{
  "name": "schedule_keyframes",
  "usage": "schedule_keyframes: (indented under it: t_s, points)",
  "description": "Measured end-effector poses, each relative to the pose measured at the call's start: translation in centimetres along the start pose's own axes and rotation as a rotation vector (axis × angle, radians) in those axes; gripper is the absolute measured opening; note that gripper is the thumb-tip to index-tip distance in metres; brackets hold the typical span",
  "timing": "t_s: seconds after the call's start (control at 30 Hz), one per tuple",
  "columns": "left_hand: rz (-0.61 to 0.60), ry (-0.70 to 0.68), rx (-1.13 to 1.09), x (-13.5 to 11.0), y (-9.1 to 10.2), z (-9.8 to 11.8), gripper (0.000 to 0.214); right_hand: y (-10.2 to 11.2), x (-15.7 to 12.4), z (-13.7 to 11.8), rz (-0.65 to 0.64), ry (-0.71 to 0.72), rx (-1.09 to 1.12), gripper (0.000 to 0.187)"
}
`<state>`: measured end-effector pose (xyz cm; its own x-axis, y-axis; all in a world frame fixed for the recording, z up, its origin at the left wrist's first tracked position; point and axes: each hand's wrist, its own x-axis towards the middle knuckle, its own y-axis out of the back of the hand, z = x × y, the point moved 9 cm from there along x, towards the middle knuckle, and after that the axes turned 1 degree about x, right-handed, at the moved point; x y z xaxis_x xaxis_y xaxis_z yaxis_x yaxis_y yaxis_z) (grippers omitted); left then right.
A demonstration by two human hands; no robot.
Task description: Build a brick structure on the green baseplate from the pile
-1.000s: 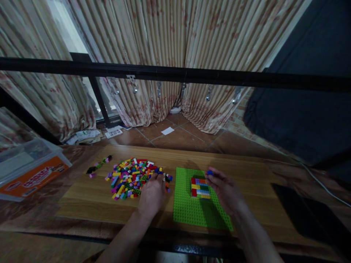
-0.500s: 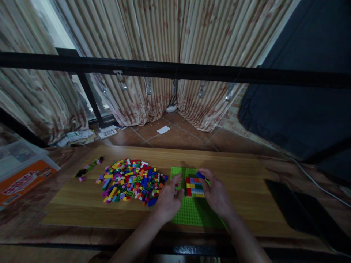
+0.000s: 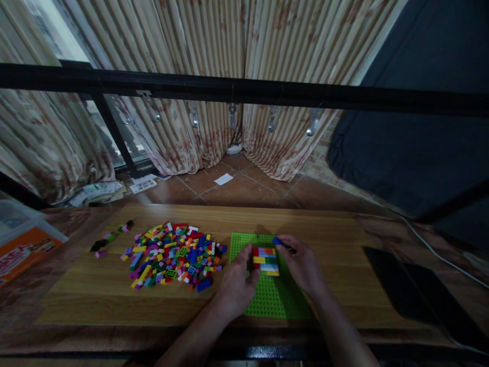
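Note:
A green studded baseplate (image 3: 277, 300) lies on the wooden board, with a small block of red, yellow, white, blue and orange bricks (image 3: 266, 261) built on it. My left hand (image 3: 239, 280) rests over the plate's left side, its fingers apart along the block's left edge, holding nothing that I can see. Between the thumb and fingers of my right hand (image 3: 303, 262) is a dark blue brick (image 3: 277, 241), held just beyond the block's far right corner. The fingers partly cover that brick.
A heap of loose mixed bricks (image 3: 175, 257) spreads left of the baseplate. Farther left lie a row of joined bricks (image 3: 110, 237) and an orange-labelled plastic box (image 3: 28, 250). A flat black object (image 3: 401, 285) sits at the right. A black rail (image 3: 244, 92) crosses in front of the curtains.
My left hand has come closer to the built block's left edge. My right hand has drawn slightly back to the right of the block, still holding the blue brick. The view has shifted a little.

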<state>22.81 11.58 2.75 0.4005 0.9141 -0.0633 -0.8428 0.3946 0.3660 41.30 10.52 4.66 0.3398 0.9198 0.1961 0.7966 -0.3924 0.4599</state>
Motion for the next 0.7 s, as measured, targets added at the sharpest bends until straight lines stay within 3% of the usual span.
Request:
schedule_keyframes:
  t_s: [0.3,0.7]
  points:
    - [0.035,-0.018,0.113,0.0,-0.1,0.2,0.064,-0.5,-0.2,0.4,-0.038,-0.053,0.047,0.028]
    - [0.018,-0.128,0.353,-0.2,-0.4,1.4,0.055,-0.1,-0.3,0.4,-0.073,-0.059,-0.086,0.031]
